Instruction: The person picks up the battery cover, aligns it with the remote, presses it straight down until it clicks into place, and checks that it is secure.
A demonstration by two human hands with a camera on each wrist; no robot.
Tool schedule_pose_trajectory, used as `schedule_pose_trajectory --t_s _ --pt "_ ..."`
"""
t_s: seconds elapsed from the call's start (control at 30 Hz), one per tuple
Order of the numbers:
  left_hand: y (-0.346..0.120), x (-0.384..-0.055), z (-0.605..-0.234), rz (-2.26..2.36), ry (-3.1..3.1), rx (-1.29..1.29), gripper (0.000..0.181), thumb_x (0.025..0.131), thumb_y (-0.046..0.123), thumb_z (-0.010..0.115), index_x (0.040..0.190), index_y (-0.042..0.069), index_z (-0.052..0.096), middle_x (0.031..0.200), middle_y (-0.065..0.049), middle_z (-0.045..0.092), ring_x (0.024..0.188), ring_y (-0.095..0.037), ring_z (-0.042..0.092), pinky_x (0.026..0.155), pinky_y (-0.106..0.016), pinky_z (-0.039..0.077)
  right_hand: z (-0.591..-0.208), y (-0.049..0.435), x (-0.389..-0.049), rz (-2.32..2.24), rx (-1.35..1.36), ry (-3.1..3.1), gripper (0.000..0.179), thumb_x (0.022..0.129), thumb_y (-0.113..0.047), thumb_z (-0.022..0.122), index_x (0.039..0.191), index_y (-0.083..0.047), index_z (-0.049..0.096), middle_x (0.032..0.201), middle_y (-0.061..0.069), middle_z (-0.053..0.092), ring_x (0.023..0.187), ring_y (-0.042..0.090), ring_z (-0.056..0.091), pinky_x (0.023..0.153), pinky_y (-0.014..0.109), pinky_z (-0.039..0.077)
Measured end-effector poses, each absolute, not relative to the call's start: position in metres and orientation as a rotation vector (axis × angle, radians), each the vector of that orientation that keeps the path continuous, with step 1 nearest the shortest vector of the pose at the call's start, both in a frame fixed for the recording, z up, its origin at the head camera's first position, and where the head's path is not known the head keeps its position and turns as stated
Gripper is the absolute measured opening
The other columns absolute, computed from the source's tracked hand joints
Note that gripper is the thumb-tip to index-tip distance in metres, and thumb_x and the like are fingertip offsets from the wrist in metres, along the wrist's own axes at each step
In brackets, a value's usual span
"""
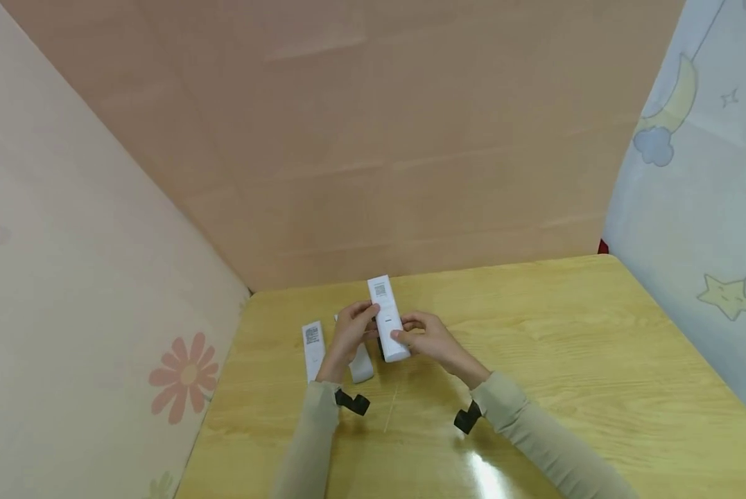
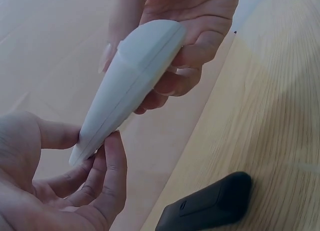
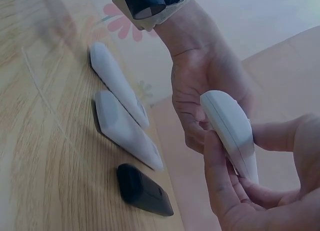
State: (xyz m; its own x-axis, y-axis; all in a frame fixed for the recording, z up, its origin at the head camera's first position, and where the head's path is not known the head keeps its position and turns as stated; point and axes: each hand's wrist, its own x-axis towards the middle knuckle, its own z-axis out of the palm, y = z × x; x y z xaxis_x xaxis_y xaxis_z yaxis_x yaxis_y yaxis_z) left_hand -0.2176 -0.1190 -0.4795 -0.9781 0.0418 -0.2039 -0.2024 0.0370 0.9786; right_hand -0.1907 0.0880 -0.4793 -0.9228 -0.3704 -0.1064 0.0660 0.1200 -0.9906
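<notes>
Both hands hold a white remote control [image 1: 387, 320] above the table, its back with a printed code label turned up towards the head camera. My left hand [image 1: 351, 333] grips its left side, thumb on the back. On the right, the thumb of my right hand [image 1: 429, 337] presses near the lower end, with fingers curled underneath. The left wrist view shows the remote [image 2: 132, 81] side-on, pinched between both hands. Two more white remotes [image 3: 117, 83] [image 3: 125, 128] lie side by side on the table, next to a black remote [image 3: 145, 189]. The button face of the held remote is hidden.
The wooden table [image 1: 566, 353] ends at a tan backdrop [image 1: 410, 138]. A flower-patterned panel [image 1: 98, 277] borders its left side, and a panel with moon and star drawings [image 1: 691, 208] stands on the right. A thin pale line [image 1: 390, 409] runs along the tabletop.
</notes>
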Motion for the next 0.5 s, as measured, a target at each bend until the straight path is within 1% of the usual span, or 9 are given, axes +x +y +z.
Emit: schedule_pose_trajectory --t_s 0.1,0.27,0.5 --pt "-0.131 -0.215 -0.481 2.052 2.168 -0.196 0.052 0.107 0.032 0.066 0.146 -0.002 0.060 0.128 -0.019 0.069 0.090 -0.016 0.073 0.082 -0.031 0.065 -0.478 0.078 -0.189 -1.841 -0.358 2.062 0.045 0.103 -0.016 0.071 0.141 0.007 0.060 0.124 0.023 0.062 0.095 0.021 0.072 0.082 0.038 0.066" --pt "-0.151 -0.210 -0.477 2.049 2.224 -0.235 0.050 0.108 0.031 0.066 0.145 -0.001 0.062 0.125 -0.019 0.072 0.088 -0.015 0.074 0.078 -0.028 0.065 -0.475 0.061 -0.189 -1.799 -0.473 2.046 0.051 0.104 -0.017 0.070 0.147 0.007 0.056 0.124 0.022 0.063 0.098 0.023 0.072 0.089 0.048 0.064" --pt "-0.164 -0.210 -0.472 2.114 2.221 -0.218 0.045 0.108 0.027 0.066 0.142 -0.002 0.064 0.119 -0.019 0.072 0.086 -0.015 0.075 0.078 -0.028 0.065 -0.465 0.049 -0.192 -1.760 -0.490 2.056 0.051 0.104 -0.016 0.069 0.150 0.004 0.056 0.123 0.020 0.066 0.099 0.024 0.073 0.086 0.039 0.064"
